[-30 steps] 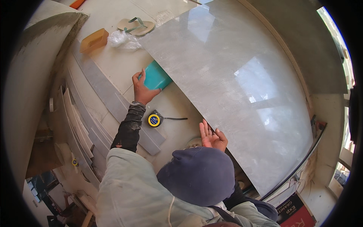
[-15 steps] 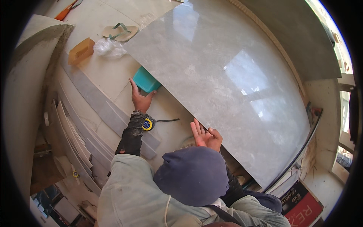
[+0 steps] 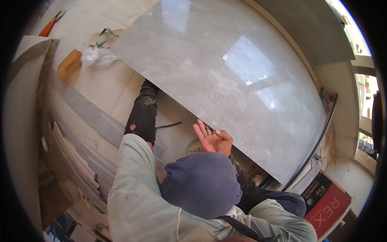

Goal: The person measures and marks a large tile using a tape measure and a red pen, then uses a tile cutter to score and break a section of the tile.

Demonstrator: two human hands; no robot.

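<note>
A large, glossy grey slab [image 3: 193, 76] spreads across the view, its near edge slanting down to the right. My right hand [image 3: 217, 142] is palm up at that edge, fingers stretched apart and thumb by the slab; it grips nothing that I can see. The black sleeve [image 3: 143, 111] of my left arm reaches in under the slab's left part. My left hand is hidden beneath the slab, along with whatever it may hold. Beside that sleeve a dark strap [image 3: 169, 125] lies on the floor.
Far left are a sandal [image 3: 105, 37], crumpled clear plastic [image 3: 98, 56] and an amber block [image 3: 69, 65]. An orange-handled tool [image 3: 50, 26] lies beyond. Long grey strips [image 3: 86, 103] line the left side. A red and black box [image 3: 328, 203] stands at the lower right.
My left hand, which held a teal plastic container by the slab's edge, has gone forward under the slab; the container is out of sight. My right hand stays at the edge. The view has shifted slightly.
</note>
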